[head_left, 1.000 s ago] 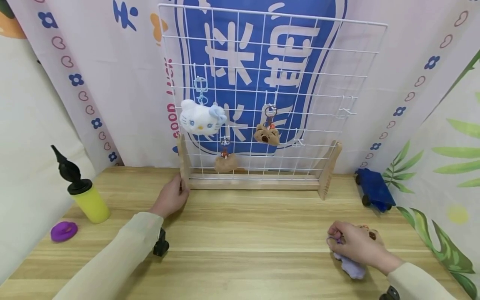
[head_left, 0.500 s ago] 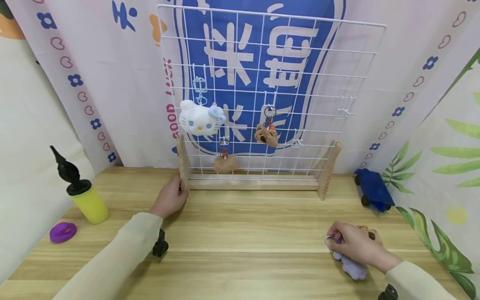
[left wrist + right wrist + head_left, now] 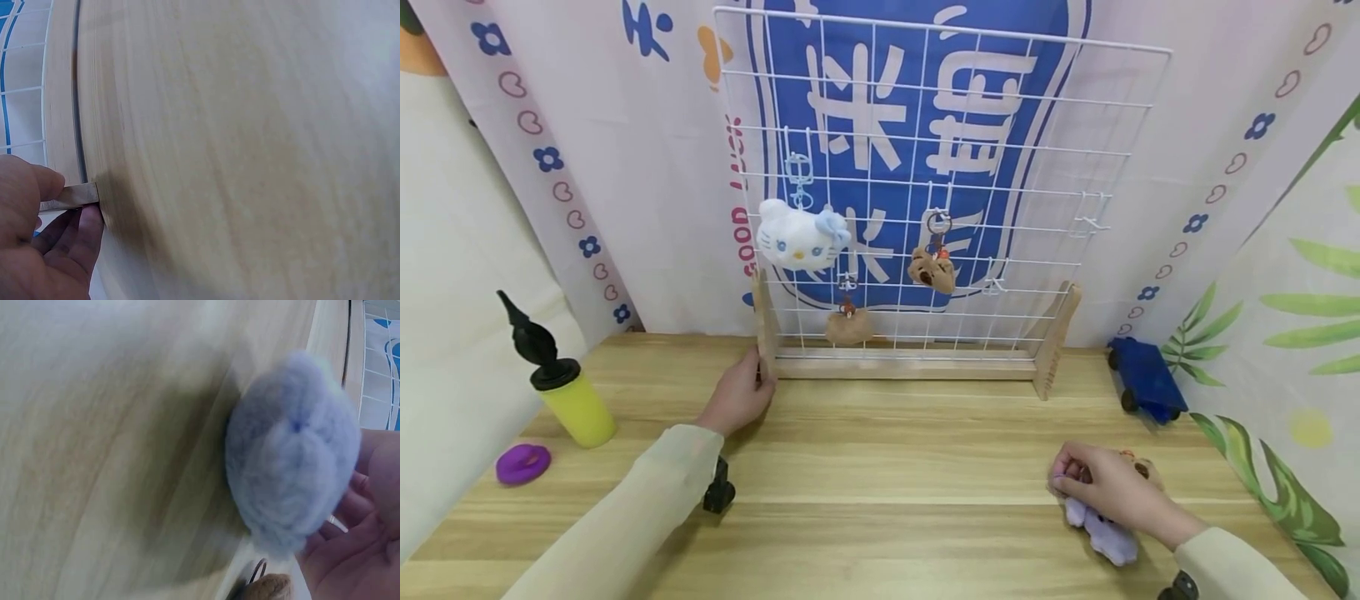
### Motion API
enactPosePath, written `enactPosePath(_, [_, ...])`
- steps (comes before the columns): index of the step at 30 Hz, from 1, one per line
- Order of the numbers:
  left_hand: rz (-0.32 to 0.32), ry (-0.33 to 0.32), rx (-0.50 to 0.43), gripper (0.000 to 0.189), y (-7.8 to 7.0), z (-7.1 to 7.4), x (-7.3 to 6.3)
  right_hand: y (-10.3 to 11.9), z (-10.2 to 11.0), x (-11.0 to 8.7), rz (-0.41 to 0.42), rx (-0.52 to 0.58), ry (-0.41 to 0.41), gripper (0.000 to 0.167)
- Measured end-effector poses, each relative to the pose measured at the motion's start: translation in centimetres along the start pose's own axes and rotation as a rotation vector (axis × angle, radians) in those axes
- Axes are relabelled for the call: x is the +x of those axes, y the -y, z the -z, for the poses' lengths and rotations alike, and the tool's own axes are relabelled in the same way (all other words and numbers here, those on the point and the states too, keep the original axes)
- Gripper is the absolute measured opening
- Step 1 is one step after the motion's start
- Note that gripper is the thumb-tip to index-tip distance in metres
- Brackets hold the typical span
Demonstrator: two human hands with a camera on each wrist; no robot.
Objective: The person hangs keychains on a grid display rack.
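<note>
At the left end of the white wire grid rack (image 3: 970, 150), my left hand (image 3: 739, 397) pinches the wooden foot of its stand (image 3: 81, 195) between thumb and fingers. My right hand (image 3: 1108, 487) pinches a lilac plush keychain (image 3: 1108, 537) by the ring at its top. The plush (image 3: 294, 456) hangs below the fingers, close over the table. Behind that hand lies a brown plush keychain (image 3: 1142, 471), partly hidden by it. Hooks on the grid carry a white cat-head plush (image 3: 801, 237), a brown bear plush (image 3: 932, 268) and another brown plush (image 3: 850, 327).
Two bare hooks, an upper one (image 3: 1088, 223) and a lower one (image 3: 995, 285), sit on the grid's right side. A blue toy cart (image 3: 1146, 379) stands at back right. On the left are a yellow hand pump (image 3: 580, 412) and a purple ring-shaped thing (image 3: 523, 464).
My right hand's fingers have shifted on the ring, which is now mostly covered, and the lilac plush has swung slightly right. My left hand has stayed on the stand.
</note>
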State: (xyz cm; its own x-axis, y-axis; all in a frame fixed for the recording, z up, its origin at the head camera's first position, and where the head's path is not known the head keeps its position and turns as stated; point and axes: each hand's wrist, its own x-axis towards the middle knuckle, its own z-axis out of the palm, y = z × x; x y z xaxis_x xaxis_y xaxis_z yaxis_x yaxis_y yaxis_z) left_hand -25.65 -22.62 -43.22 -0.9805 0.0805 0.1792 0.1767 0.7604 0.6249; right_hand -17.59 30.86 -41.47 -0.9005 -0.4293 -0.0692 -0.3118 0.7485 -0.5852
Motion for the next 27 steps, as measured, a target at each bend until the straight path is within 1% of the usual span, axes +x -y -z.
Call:
enactPosePath(4, [-0.004,-0.005,0.0,0.052,0.0,-0.1,-0.1,-0.2,0.2,0.0,0.039,0.041,0.012,0.006])
enactPosePath(10, [-0.019,-0.016,0.008,0.051,0.1,-0.1,0.0,-0.1,0.6,-0.1,0.058,0.111,0.031,0.012])
enactPosePath(12, [-0.019,-0.016,0.009,0.051,0.0,-0.1,0.0,0.1,0.6,0.0,0.078,0.138,0.035,0.014])
enactPosePath(16, [-0.018,-0.016,0.01,0.052,0.0,-0.2,0.1,0.5,0.6,0.2,0.111,0.179,0.02,0.015])
enactPosePath(21, [-0.02,-0.016,0.01,0.052,0.0,-0.2,0.1,1.6,0.9,1.2,0.151,0.264,-0.064,0.017])
enactPosePath(25, [-0.025,-0.023,0.014,0.05,0.0,-0.1,0.0,2.6,1.2,2.5,0.201,0.313,-0.174,0.016])
enactPosePath(27, [-0.025,-0.026,0.015,0.049,0.0,-0.1,0.0,3.1,1.4,3.1,0.21,0.335,-0.223,0.017])
